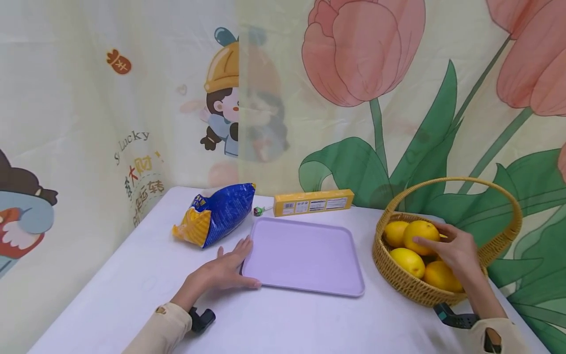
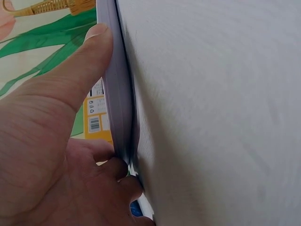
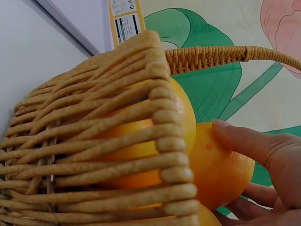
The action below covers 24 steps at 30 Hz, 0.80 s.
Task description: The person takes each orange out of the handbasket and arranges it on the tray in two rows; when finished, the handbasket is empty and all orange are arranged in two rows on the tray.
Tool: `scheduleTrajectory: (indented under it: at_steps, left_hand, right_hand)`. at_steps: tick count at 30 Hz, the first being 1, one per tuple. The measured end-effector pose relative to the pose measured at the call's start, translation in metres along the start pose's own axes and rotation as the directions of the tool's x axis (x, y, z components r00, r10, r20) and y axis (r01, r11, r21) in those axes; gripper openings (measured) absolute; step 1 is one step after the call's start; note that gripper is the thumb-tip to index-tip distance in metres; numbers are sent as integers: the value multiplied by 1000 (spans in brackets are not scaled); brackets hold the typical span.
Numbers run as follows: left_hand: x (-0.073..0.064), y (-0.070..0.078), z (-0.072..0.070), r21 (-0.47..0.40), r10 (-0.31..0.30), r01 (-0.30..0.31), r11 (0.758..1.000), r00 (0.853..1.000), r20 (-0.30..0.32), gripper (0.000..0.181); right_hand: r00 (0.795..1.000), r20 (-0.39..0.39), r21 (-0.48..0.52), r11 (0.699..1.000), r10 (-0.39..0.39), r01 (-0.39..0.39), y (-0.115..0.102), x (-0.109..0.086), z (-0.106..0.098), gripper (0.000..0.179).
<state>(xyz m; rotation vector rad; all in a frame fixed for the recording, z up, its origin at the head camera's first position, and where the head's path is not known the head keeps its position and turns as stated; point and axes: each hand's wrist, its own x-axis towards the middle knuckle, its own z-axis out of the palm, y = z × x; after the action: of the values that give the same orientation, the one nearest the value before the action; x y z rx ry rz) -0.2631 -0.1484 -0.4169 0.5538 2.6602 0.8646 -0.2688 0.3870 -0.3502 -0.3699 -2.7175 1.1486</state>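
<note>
My right hand (image 1: 457, 248) reaches into a wicker basket (image 1: 398, 278) and holds a round orange (image 1: 420, 235) between thumb and fingers. In the right wrist view, the thumb lies on the orange (image 3: 218, 169) and the fingers curl under its far side, partly hidden. Around it in the basket sit several yellow fruits, among them a lemon-like one (image 1: 408, 262). At the left edge of a lilac tray (image 1: 302, 255) rests my left hand (image 1: 225, 269), its fingers spread and fairly straight. Seen from the left wrist, the thumb touches the tray's rim (image 2: 117, 94).
A blue and yellow bag (image 1: 225, 214) lies behind the left hand. Beyond the tray are a yellow box (image 1: 314, 202) and a small lollipop (image 1: 258, 211). The basket's tall handle (image 1: 451, 180) arches over the fruit. A printed curtain (image 1: 274, 98) hangs behind the white table (image 1: 283, 324).
</note>
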Motion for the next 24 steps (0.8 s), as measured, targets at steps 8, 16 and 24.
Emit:
scheduleTrajectory:
  at_steps: [8, 16, 24]
  left_hand:
    - [1, 1, -1, -4, -7, 7, 1000, 1000, 1, 125]
    - [4, -3, 2, -9, -3, 3, 1000, 1000, 4, 126]
    - [0, 3, 0, 0, -22, 22, 1000, 1000, -3, 121]
  right_hand:
    - [996, -60, -35, 998, -60, 58, -4, -4, 5, 92]
    - [983, -154, -21, 995, -102, 100, -11, -19, 6, 91]
    - [976, -174, 1, 991, -133, 135, -20, -33, 3, 85]
